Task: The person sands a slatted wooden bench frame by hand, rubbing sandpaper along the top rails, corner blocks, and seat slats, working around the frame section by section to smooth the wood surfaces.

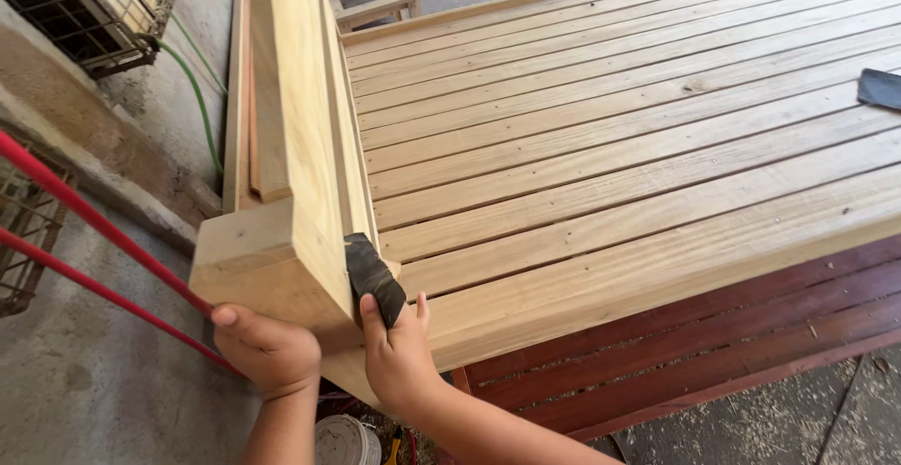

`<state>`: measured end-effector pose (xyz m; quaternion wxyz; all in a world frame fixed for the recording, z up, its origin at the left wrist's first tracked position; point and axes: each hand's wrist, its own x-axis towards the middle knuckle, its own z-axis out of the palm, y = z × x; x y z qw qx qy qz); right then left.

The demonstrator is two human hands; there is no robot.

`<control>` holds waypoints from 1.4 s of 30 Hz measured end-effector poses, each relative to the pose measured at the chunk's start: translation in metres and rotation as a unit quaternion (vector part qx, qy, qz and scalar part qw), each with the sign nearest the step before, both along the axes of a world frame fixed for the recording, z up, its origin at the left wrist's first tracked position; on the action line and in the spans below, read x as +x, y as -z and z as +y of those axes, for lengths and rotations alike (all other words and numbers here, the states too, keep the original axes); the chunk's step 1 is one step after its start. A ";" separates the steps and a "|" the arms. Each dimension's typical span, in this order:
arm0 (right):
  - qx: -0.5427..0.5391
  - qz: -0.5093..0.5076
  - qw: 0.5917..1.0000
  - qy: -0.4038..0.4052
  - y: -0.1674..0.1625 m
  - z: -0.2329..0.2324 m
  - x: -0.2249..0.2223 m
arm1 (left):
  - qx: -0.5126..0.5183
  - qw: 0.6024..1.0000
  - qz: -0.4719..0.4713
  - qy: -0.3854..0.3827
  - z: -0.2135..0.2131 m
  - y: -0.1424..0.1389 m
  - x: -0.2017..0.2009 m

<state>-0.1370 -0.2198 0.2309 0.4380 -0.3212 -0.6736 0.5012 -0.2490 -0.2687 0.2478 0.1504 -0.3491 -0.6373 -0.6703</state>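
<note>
Concrete wall runs down the far left, with a rusty wire cage mounted high on it, a green hose trailing down beside, and two red rods slanting across the grey floor below. Next comes the pale wooden bed frame, its thick headboard beam standing on edge and ending at a squared corner near the camera. The left hand is curled into a loose fist against the underside of that corner, thumb showing, gripping nothing separate that can be seen. Just to its right, the right hand presses a dark piece of sandpaper flat against the inner face of the beam, fingers laid over its lower end, where the beam meets the slatted deck. Beneath the wrists sit a round white lid and a yellow-handled tool, partly hidden. Further right, the pale slats stretch away, with dark reddish boards stacked under their front edge. Another dark sheet lies on the slats at the far right edge.
</note>
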 end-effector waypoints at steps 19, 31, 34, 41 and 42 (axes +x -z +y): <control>-0.106 0.033 0.989 -0.095 -0.038 -0.005 -0.001 | 0.021 0.999 0.026 -0.005 0.003 0.000 0.002; 0.088 -0.138 0.982 -0.098 -0.050 -0.003 0.000 | 0.004 1.000 0.005 -0.014 0.004 0.006 -0.001; 0.087 0.163 0.975 -0.120 -0.048 -0.027 0.015 | 0.027 1.000 0.009 -0.001 0.005 0.003 0.001; -0.198 0.035 0.973 -0.115 -0.072 0.025 -0.020 | 0.015 0.999 -0.020 0.026 0.005 -0.002 0.004; -0.145 0.048 0.981 -0.120 -0.064 0.027 -0.022 | 0.013 0.999 -0.033 0.034 0.005 -0.003 0.004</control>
